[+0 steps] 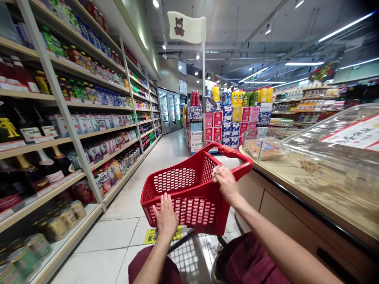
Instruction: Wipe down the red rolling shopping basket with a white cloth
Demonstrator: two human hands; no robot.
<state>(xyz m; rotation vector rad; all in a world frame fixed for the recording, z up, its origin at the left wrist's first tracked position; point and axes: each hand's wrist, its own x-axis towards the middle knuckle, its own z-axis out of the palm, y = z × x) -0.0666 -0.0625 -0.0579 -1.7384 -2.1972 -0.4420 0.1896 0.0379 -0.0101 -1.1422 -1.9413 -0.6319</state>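
Note:
A red plastic shopping cart (177,191) with a perforated basket stands side-on before me; the inside of its basket shows no goods. My left hand (166,217) lies against the near side wall of the basket, fingers stretched out and holding nothing. Higher and to the right, my right hand (227,184) is closed at the basket's near rim, close to the handle end. A small crumpled white wipe (217,170) pokes out from its fingers; whether it is cloth or paper I cannot tell. A pole rises behind the cart, bearing a cream flag sign (189,28) with a brown bear.
Drink shelves (97,134) run along the left. To the right stands a wooden display counter (284,197) with clear covers and a packaged food box (262,150). Stacked drink cartons (217,126) stand ahead, with glass-door fridges (170,108) farther back. A yellow floor sticker (151,236) lies under the cart.

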